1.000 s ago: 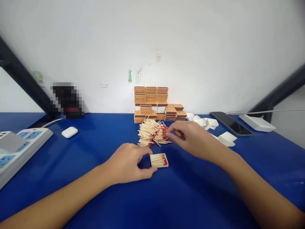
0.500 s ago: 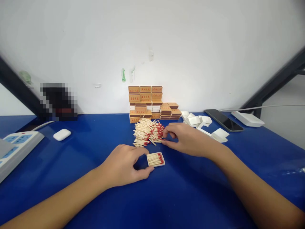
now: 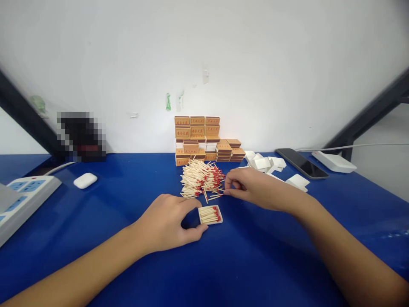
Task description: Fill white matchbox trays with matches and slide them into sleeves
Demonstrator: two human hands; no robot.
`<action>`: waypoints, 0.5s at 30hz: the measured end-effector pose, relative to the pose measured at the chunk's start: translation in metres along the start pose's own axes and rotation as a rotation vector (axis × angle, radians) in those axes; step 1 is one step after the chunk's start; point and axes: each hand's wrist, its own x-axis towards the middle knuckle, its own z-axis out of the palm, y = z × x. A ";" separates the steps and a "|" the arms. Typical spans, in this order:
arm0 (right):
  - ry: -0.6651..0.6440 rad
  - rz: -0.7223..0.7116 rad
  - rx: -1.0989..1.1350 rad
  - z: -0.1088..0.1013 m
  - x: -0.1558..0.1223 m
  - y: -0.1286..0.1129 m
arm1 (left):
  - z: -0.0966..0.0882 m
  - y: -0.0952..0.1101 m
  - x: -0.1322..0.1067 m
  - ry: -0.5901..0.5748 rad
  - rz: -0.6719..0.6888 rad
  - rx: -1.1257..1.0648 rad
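Note:
A small white matchbox tray (image 3: pixel 210 214), partly filled with red-tipped matches, lies on the blue table (image 3: pixel 128 200). My left hand (image 3: pixel 168 224) curls round the tray's left end, thumb and forefinger on it. Just behind lies a loose heap of matches (image 3: pixel 200 178). My right hand (image 3: pixel 254 188) rests at the heap's right edge, thumb and fingers pinched together on a few matches. Behind the heap stands a stack of orange matchboxes (image 3: pixel 204 138) against the wall.
Several empty white trays (image 3: pixel 271 164) lie right of the stack. A black phone (image 3: pixel 301 163) and a white box (image 3: pixel 334 161) sit at the far right. A white earbud case (image 3: pixel 85 180) and a power strip (image 3: pixel 22 200) are at the left.
My right hand has drawn slightly down and right along the heap's edge, closing its pinch, and a few matches have come loose near it. The left hand stays on the tray.

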 end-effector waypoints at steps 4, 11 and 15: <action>0.006 -0.110 0.027 0.009 0.004 -0.011 | 0.001 -0.001 0.000 -0.019 0.007 -0.007; 0.018 -0.134 0.016 0.016 0.003 -0.020 | 0.001 -0.001 -0.001 -0.013 0.021 -0.015; -0.019 -0.110 0.042 0.017 0.004 -0.021 | 0.001 -0.001 -0.001 -0.028 0.008 -0.002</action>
